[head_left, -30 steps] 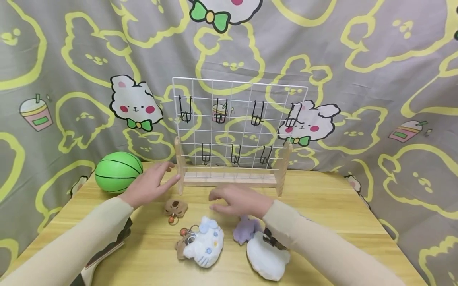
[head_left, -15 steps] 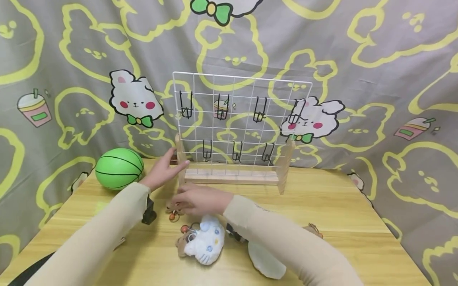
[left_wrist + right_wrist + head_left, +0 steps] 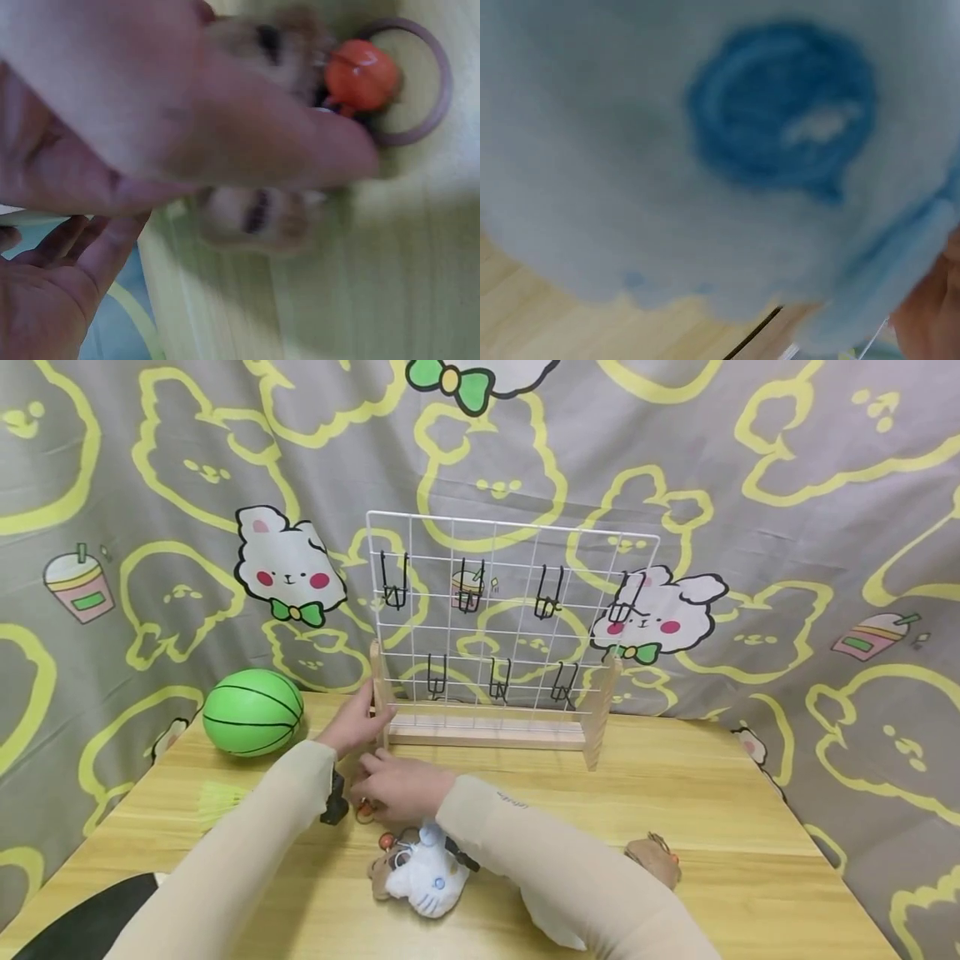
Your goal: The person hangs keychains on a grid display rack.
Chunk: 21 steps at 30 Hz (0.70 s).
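Observation:
In the head view my left hand (image 3: 356, 724) holds the left wooden post (image 3: 378, 681) of a white wire grid rack (image 3: 487, 627), thumb in front. My right hand (image 3: 405, 787) is down on the table, its fingers on a brown plush keychain (image 3: 255, 217) with an orange bell (image 3: 361, 75) and a ring. Thumb and fingers close on the plush in the left wrist view, partly hiding it. Just below the right hand lies a white cat plush (image 3: 423, 885) with blue eyes, against another brown plush (image 3: 381, 875). The cat's face fills most of the right wrist view.
Several black hooks (image 3: 468, 597) hang on the grid. A green ball (image 3: 252, 712) sits at the left, near a yellow-green shuttlecock (image 3: 217, 802). Another brown plush keychain (image 3: 652, 862) lies right. A white plush (image 3: 550, 920) shows under the right forearm; a dark object (image 3: 93, 922) is lower left.
My left hand has moved from beside the ball onto the rack's post. My right hand has moved left and down to the brown plush keychain. The brown plush at right has come into view.

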### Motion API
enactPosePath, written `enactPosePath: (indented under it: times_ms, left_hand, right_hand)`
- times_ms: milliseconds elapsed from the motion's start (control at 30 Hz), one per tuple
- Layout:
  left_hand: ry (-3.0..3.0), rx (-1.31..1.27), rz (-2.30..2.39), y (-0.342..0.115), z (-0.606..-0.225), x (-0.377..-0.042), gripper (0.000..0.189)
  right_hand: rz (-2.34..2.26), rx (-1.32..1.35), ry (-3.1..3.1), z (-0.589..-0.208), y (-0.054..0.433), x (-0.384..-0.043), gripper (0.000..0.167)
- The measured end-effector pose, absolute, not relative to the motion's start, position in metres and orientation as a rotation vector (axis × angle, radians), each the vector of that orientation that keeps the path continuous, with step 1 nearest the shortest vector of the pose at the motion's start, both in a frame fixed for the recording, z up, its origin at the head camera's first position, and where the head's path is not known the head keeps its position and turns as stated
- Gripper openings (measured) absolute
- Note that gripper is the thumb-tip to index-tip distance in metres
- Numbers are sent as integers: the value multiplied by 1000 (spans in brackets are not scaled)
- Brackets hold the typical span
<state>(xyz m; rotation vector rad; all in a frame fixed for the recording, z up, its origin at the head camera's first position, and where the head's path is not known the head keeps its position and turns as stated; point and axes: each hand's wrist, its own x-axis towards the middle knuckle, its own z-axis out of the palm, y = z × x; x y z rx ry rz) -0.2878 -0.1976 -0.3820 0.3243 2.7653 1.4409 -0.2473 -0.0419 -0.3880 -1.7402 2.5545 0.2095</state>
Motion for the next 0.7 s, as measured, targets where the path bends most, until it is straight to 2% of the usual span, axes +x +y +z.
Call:
enactPosePath:
  times_ms: [267, 700]
  left_hand:
    - [2760, 355, 1421, -199, -388, -285, 78]
    - [2722, 319, 1391, -194, -391, -288, 79]
  right_hand:
    - [291, -1667, 2647, -396, -47, -244, 27]
    - [259, -1626, 2737, -401, -48, -241, 20]
